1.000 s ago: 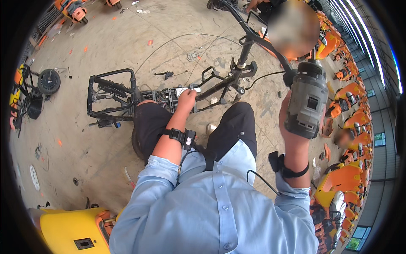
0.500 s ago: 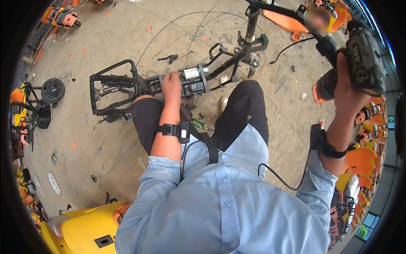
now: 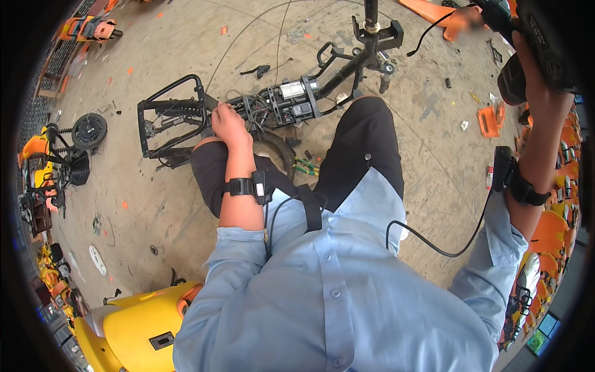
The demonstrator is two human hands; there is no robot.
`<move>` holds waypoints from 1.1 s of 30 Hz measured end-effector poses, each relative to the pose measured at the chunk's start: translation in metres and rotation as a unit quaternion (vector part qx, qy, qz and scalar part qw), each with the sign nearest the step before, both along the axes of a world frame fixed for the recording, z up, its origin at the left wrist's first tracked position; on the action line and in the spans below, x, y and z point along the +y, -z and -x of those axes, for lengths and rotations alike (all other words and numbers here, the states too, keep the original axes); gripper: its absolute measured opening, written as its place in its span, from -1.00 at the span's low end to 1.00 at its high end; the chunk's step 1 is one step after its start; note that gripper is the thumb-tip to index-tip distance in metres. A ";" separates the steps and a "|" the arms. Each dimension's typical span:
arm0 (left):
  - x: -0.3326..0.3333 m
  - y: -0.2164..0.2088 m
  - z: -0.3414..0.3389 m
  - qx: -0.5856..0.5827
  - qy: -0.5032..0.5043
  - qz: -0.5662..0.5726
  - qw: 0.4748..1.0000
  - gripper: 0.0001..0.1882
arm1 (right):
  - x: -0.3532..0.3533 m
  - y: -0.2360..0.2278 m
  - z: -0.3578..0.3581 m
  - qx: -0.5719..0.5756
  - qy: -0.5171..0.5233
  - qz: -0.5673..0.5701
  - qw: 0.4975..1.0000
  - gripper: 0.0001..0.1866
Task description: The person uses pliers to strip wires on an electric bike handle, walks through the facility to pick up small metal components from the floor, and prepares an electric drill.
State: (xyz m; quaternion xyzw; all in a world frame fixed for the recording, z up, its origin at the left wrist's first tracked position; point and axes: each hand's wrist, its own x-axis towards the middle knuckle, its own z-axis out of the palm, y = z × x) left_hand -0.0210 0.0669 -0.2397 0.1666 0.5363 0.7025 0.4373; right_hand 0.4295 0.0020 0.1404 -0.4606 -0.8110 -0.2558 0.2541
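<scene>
A black electric scooter frame (image 3: 338, 79) lies stripped in front of my knees, with bare wiring and a controller box (image 3: 291, 90) in its middle. My left hand (image 3: 229, 127) is closed over the frame just beside the tubular rear rack (image 3: 171, 118). Its fingers are curled, and what they hold, if anything, is hidden. Raised at the upper right, my right hand (image 3: 545, 93) grips a black cordless power tool (image 3: 548, 46), away from the frame. The tool is partly lost in the dark rim of the picture.
Green-handled pliers (image 3: 305, 166) lie on the floor beside a tyre (image 3: 277, 150) under the frame. A brake lever (image 3: 257, 71) lies beyond it. A yellow body shell (image 3: 133, 325) stands at lower left, a loose wheel assembly (image 3: 88, 131) at far left. Orange parts (image 3: 489, 121) lie at right.
My left hand has shifted left along the frame, from the wiring toward the rear rack. My right hand has carried the power tool farther up and right. The view has moved slightly.
</scene>
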 end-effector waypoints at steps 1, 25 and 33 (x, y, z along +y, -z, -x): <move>0.000 0.000 0.000 0.000 -0.007 0.000 1.000 -0.77 | 0.000 0.003 0.002 0.025 -0.005 -0.006 1.000 -0.75; -0.009 -0.028 -0.066 -0.049 0.208 -0.011 0.977 -0.74 | -0.094 0.115 0.076 0.500 -0.062 0.148 0.851 -0.54; -0.021 -0.030 -0.104 -0.098 0.377 0.054 0.919 -0.82 | -0.114 0.182 0.096 0.510 0.057 0.156 0.844 -0.67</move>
